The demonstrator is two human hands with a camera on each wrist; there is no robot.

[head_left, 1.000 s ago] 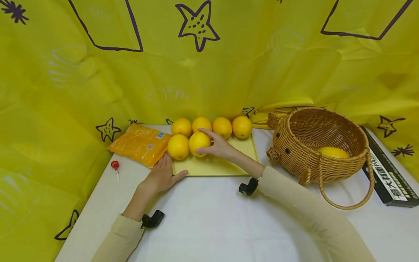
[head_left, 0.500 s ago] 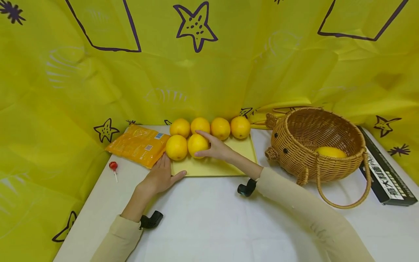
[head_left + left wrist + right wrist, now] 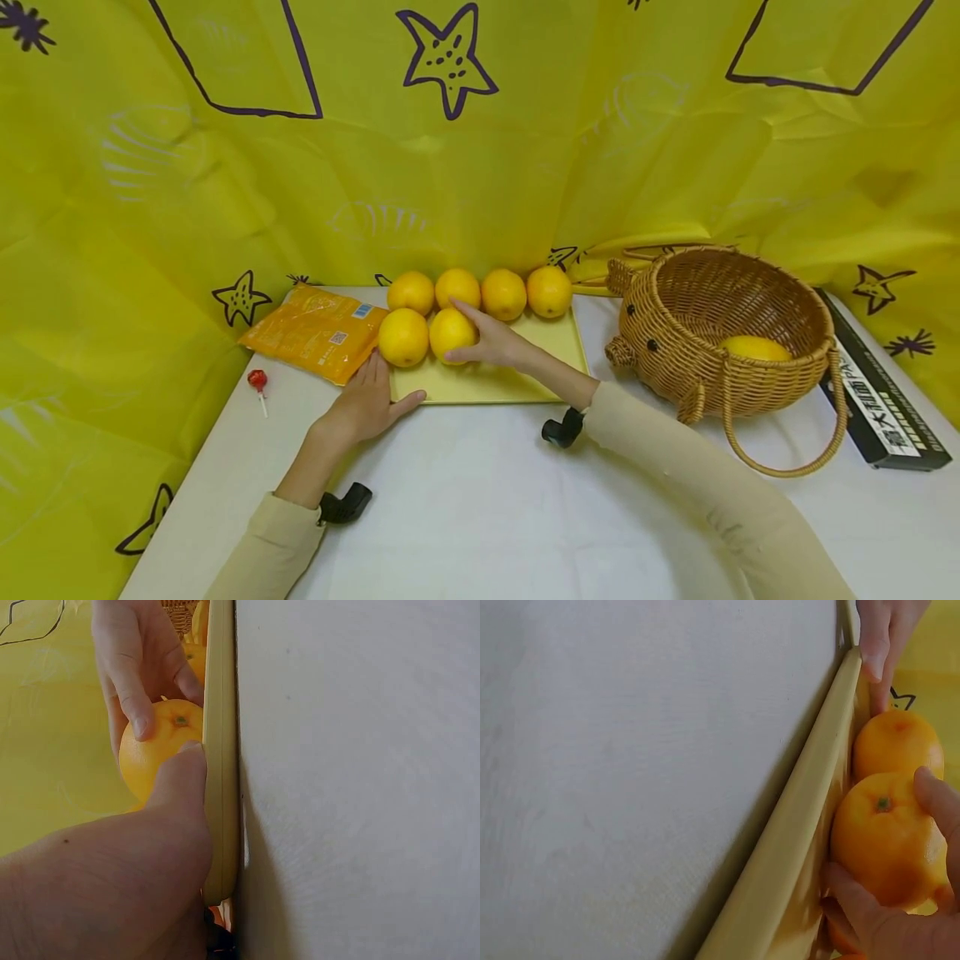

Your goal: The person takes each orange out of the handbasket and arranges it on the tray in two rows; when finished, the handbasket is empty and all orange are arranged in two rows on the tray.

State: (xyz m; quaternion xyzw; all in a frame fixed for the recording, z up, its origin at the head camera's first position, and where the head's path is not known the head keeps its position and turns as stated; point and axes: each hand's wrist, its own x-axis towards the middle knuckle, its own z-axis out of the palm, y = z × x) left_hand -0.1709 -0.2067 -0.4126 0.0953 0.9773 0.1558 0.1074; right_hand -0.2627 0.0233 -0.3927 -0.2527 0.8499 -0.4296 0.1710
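Note:
On a shallow yellow tray [image 3: 495, 385] several oranges stand in two rows. The right hand [image 3: 497, 340] grips the right orange [image 3: 450, 333] of the front row, its thumb on the near side and fingers over the top. That orange appears to rest on the tray, a neighbouring orange [image 3: 403, 337] close at its left. At the tray's front left corner lies the left hand [image 3: 367, 408], fingers straight along the left side and thumb along the front rim. In the right wrist view the gripped orange [image 3: 885, 836] shows its green stem end.
An orange plastic packet [image 3: 315, 333] lies left of the tray, with a red lollipop [image 3: 257, 382] in front of it. Farther right stands a pig-shaped wicker basket [image 3: 675, 371] with a yellow fruit [image 3: 753, 347] inside. Behind it lies a black box [image 3: 885, 408].
The whole head view has shifted slightly to the left. Both hands and the oranges otherwise keep their places, the right hand still holding the same orange.

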